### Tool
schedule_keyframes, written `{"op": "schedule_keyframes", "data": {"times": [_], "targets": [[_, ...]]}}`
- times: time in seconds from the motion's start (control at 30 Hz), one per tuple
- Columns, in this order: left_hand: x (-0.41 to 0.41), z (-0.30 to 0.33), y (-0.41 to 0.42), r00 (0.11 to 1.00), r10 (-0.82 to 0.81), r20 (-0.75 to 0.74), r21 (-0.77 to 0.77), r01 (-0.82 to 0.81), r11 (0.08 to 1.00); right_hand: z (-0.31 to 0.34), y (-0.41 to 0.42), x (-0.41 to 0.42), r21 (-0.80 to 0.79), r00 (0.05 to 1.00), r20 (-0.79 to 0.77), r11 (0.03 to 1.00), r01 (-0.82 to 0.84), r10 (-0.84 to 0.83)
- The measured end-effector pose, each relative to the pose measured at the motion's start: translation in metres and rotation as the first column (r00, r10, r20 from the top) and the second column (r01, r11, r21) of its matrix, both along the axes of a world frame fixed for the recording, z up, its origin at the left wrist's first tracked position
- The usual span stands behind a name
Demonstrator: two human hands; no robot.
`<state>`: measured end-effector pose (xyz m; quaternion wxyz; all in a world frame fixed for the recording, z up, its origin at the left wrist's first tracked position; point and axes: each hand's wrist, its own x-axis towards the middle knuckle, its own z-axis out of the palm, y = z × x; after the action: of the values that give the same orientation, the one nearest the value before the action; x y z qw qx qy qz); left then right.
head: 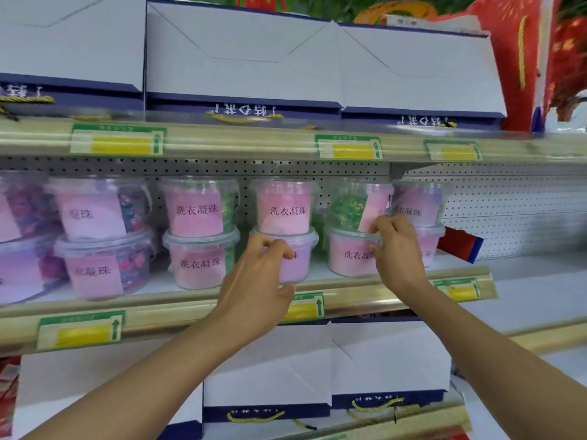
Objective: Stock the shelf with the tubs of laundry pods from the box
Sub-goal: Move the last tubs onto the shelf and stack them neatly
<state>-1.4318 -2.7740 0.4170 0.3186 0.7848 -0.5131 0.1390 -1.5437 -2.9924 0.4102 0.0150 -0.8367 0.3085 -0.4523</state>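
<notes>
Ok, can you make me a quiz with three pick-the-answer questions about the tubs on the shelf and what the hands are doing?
1. Where is the left hand?
A. on a bottom-row tub
B. on a price tag
C. on the top shelf

2. What colour are the tub labels?
A. blue
B. pink
C. orange

3. How are the tubs set out?
A. lying on their sides
B. in a single layer
C. stacked two high

Answers:
1 A, its fingers curl round a lower tub.
2 B, every label facing out is pink.
3 C, each upper tub sits on a lower tub's lid.

The right hand grips where two tubs meet.
</notes>
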Motion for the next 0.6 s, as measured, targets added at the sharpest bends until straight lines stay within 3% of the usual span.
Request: {"op": "schedule_keyframes", "data": {"times": [0.23,0.33,0.47,0.6], "targets": [[-0.018,0.006,-0.033,1.0,0.007,-0.002,-0.008,-0.007,1.0,0.0,-0.011,-0.006,-0.01,0.993,-0.003,0.993,-0.119,0.119],[-0.031,0.008,-0.055,1.0,0.002,-0.005,-0.046,-0.003,0.999,0.004,-0.018,-0.015,0.113,0.964,0.101,0.96,-0.258,0.247],[-0.046,0.013,-0.088,0.999,0.017,-0.046,-0.106,-0.022,0.994,0.025,-0.051,-0.021,0.414,0.843,0.413,0.753,-0.512,0.346],[-0.055,0.019,-0.117,0.981,0.044,-0.189,-0.113,-0.067,0.991,0.043,-0.083,-0.009,0.539,0.77,0.437,0.551,-0.637,0.464]]}}
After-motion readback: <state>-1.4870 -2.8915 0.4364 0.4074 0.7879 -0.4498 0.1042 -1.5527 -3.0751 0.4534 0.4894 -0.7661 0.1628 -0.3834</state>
